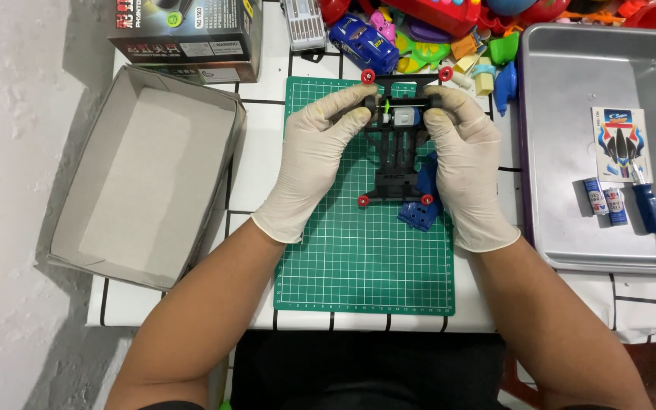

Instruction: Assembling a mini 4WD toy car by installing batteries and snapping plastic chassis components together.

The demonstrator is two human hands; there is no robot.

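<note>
At my far left an open cardboard box lid (146, 178) lies on the white tiled table (263, 163), with a dark printed box (184, 34) beyond it. My left hand (316, 156), in a cream glove, is curled closed on the left side of a black toy car chassis (398, 152), fingertips pinching near its small motor (400, 116). I hold the chassis above the green cutting mat (366, 258), its red rollers at the corners. My right hand (468, 163), gloved too, grips the chassis's right side the same way. A blue plastic part (421, 215) lies on the mat just under that wrist. Farther right, a metal tray (571, 152) holds a sticker sheet (618, 144), two small batteries (603, 201) and a blue-handled screwdriver (649, 205).
</note>
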